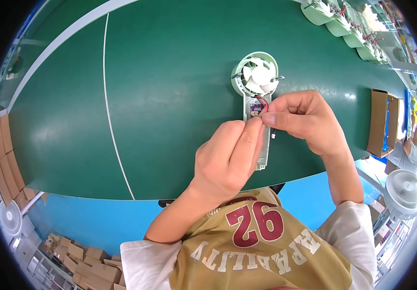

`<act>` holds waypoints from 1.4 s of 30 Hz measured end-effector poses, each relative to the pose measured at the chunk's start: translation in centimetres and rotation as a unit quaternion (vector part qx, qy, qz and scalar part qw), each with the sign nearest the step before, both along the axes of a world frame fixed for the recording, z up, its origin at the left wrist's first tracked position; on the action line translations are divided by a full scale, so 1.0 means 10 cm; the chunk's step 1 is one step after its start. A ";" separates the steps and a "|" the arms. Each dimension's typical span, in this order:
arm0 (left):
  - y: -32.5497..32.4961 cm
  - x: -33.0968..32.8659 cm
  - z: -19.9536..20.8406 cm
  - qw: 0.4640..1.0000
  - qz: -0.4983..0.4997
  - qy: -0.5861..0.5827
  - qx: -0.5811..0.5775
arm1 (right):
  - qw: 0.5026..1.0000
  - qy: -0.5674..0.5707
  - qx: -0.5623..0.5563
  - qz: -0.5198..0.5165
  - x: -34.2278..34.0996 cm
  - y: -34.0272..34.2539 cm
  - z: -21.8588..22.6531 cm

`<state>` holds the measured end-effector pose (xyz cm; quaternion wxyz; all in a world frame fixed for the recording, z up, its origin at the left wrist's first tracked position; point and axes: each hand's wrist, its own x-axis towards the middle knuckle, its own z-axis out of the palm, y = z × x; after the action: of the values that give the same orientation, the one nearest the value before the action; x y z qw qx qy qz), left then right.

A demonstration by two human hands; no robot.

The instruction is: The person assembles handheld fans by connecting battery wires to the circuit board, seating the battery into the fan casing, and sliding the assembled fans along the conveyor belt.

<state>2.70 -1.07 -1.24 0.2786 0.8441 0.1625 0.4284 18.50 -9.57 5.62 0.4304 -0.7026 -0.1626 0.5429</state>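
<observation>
On the green table lies a pale green handheld fan housing [265,150], its round head with white blades [259,76] pointing away from me. A small purple circuit board [255,109] sits in the opened handle. Red and black wires [264,102] run from the head down to my fingertips. My right hand [310,118] pinches the wires between thumb and forefinger, beside the board. My left hand [228,154] is closed over the handle, its fingertips together at the board's lower edge; what they grip is hidden. A small white connector [273,136] hangs by the handle's right side.
Several more green fan housings [340,26] stand in a row at the far right. A cardboard box [380,123] with blue contents is at the right edge. Stacked cartons [4,154] stand at the left, and a white standing fan [403,193] is at the lower right.
</observation>
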 end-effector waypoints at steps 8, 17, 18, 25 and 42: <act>-0.06 -0.15 0.11 0.953 -0.017 0.157 -0.258 | 0.997 -0.053 0.059 0.002 -0.09 -0.03 -0.11; -0.04 -0.09 0.11 0.911 -0.054 0.161 -0.375 | 0.921 -0.346 0.166 0.061 -0.10 -0.07 -0.30; -0.04 -0.09 0.11 0.911 -0.052 0.160 -0.377 | 0.911 -0.367 0.181 0.059 -0.11 -0.08 -0.33; -0.05 -0.09 0.09 0.919 -0.049 0.157 -0.358 | 0.773 -0.553 0.296 0.094 -0.09 -0.09 -0.54; -0.03 -0.23 0.18 0.923 -0.013 0.140 -0.359 | 0.903 -0.403 0.142 0.050 -0.06 -0.29 -0.05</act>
<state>0.38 -1.32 0.57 0.5429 0.7408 0.3321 0.2150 17.86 -12.48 5.15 0.3957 -0.7839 -0.4322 0.2052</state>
